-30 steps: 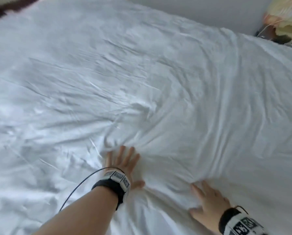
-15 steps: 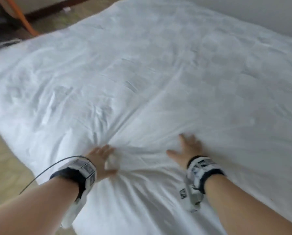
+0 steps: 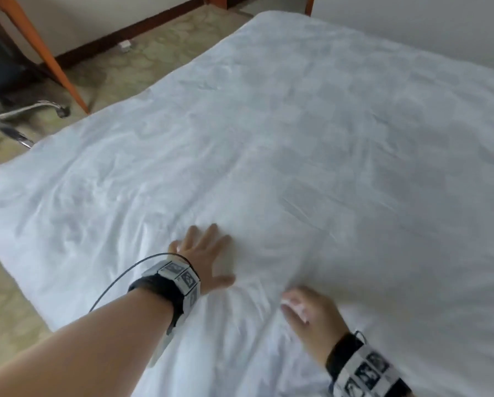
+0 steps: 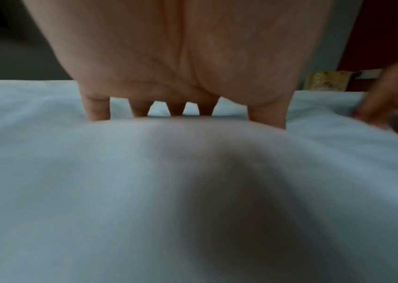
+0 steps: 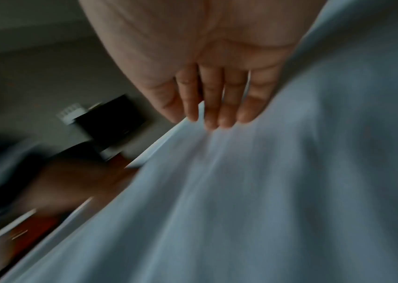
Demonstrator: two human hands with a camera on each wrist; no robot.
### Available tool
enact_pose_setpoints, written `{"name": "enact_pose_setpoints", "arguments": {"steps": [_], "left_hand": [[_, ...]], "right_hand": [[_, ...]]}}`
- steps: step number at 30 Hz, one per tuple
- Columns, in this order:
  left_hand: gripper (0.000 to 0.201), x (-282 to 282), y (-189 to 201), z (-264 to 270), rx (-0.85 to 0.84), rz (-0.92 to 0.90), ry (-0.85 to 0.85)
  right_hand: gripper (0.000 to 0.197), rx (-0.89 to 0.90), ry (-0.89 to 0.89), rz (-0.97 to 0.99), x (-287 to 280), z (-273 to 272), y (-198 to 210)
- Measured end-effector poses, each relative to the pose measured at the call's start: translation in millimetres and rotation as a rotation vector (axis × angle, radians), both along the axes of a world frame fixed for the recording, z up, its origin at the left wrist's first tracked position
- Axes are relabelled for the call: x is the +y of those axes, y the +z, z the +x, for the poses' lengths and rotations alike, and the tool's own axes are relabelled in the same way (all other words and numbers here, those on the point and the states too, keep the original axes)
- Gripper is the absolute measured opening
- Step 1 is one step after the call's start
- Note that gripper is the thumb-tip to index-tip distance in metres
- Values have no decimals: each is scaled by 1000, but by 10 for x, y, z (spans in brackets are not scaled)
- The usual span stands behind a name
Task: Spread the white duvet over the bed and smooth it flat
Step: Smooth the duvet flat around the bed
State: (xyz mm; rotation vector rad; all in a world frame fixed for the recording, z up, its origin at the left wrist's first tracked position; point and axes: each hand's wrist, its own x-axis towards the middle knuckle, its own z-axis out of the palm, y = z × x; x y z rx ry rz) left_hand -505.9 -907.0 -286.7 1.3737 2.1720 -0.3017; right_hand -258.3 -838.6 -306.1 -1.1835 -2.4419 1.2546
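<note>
The white duvet (image 3: 311, 144) lies spread across the bed, fairly flat at the far side and creased near me. My left hand (image 3: 204, 253) presses flat on it with fingers spread; in the left wrist view those fingers (image 4: 97, 109) sink into the cloth (image 4: 144, 181). My right hand (image 3: 308, 313) lies low on the duvet to the right of the left hand, blurred. In the right wrist view its fingers (image 5: 213, 107) are straight and together, the tips touching the duvet (image 5: 265, 181).
The bed's left edge and near-left corner (image 3: 8, 196) drop to a patterned floor (image 3: 142, 61). An orange wooden leg (image 3: 42, 53) and a chrome chair base (image 3: 22, 116) stand at the far left. A pale wall (image 3: 412, 24) runs along the bed's far right side.
My view has swung left, so the floor and furniture show. The left hand has slid forward with its fingers spread. The right hand has pulled back toward me.
</note>
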Motion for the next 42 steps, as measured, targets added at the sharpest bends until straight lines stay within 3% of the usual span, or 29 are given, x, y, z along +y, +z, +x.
{"name": "enact_pose_setpoints", "arguments": {"steps": [1,3,6,9,11,14,17,21,23,26,31,33,35,38,40,42], "left_hand": [[89,-73,-42,-279,-7,-21,25],[90,-282,-115,-750,-10,-65,124],[92,-803,-207,-1415,-13,-145,313],[94,-1341,-235,-1914,-26,-181,408],[94,-1499,-221,-2263,39,-174,350],[95,-1406,-212,-2891,210,-28,361],[108,-1097,-224,-3426,220,124,569],[125,-920,-210,-4104,143,150,657],[126,-999,-282,-4393,112,125,603],[127,-1161,-282,-4849,68,102,500],[137,-880,-147,-5200,-128,24,565],[128,-644,-161,-5230,-218,60,617],[102,-387,-173,-5192,-214,49,563],[70,-310,-163,-5366,-151,26,503],[69,-372,-123,-5637,-78,-68,505],[71,-349,-94,-5860,-17,-232,429]], "right_hand": [[22,-43,-123,119,357,-113,-13],[46,-259,-276,230,935,-368,-11],[67,-491,-336,117,1235,-1006,-18],[73,-541,-147,130,819,-1839,-84],[77,-590,19,183,376,-2365,-168],[81,-601,270,212,-392,-3021,-253],[86,-548,396,156,-994,-3447,-262],[95,-590,367,123,-1546,-3861,-391],[101,-649,292,222,-1671,-3996,-444],[124,-740,184,137,-1707,-4206,-489],[126,-745,154,62,-1731,-4228,-578],[129,-734,144,51,-1784,-4224,-603],[113,-674,112,45,-1798,-4200,-662],[47,-564,-23,219,-1769,-4233,-717],[32,-550,-60,389,-1672,-4301,-705],[25,-594,-69,307,-1456,-4379,-549]]}}
